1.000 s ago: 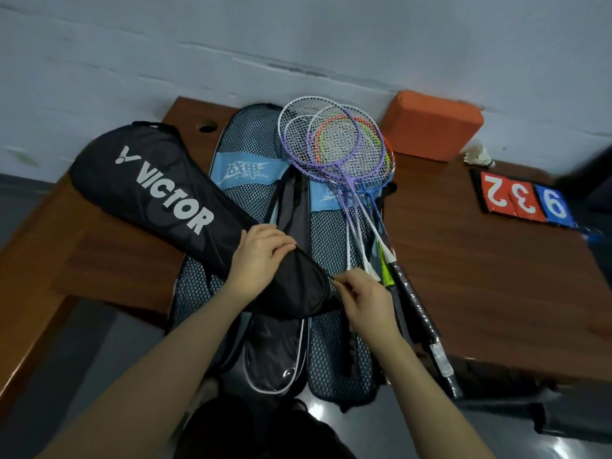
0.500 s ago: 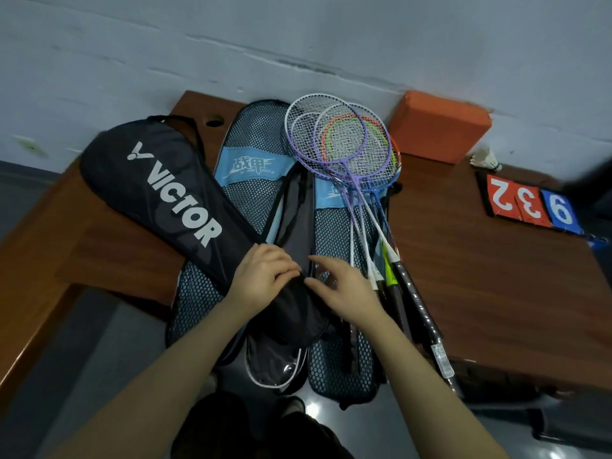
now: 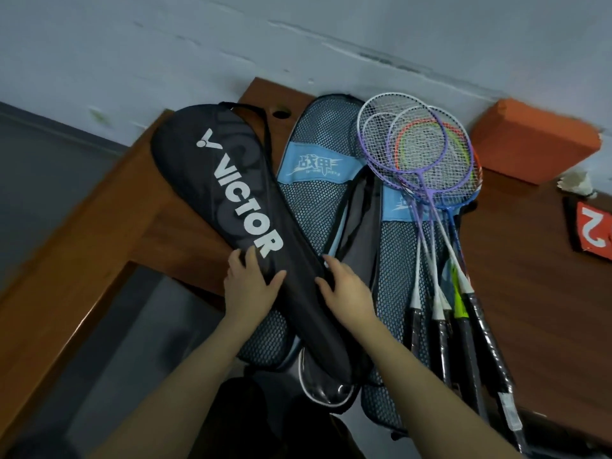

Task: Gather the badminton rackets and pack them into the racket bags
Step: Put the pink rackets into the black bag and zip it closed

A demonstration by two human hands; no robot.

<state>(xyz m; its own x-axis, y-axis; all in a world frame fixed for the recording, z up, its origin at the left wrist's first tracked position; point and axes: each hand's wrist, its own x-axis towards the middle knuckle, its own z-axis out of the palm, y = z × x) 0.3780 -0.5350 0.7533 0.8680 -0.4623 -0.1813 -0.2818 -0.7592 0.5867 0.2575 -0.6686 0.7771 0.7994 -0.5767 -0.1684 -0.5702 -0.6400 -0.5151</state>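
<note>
Both hands have shifted up the black bag (image 3: 238, 207), now flanking its narrow half.
Left hand (image 3: 250, 289) and right hand (image 3: 346, 289) press flat, grip wide, holding nothing; rackets (image 3: 427, 180) lie right of the black bag on mesh bags (image 3: 318, 207).

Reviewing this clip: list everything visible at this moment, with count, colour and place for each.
Black Victor bag: one, black with white lettering, lying diagonally across the mesh bags and the table's left part.
Mesh racket bags: two, blue-grey mesh with light blue labels, side by side at the centre; the right one lies under the rackets.
Rackets: a stack, exact count unclear, purple, white, blue and orange-yellow frames, black grips toward the near edge.
Orange block: one, against the wall, right.
Shuttlecock: one, white, beside the block.
Score cards: red with a white 2, cut off at the right edge.
Table: one, brown wood.
Left hand: resting flat on the black bag.
Right hand: on the black bag's right edge.
</note>
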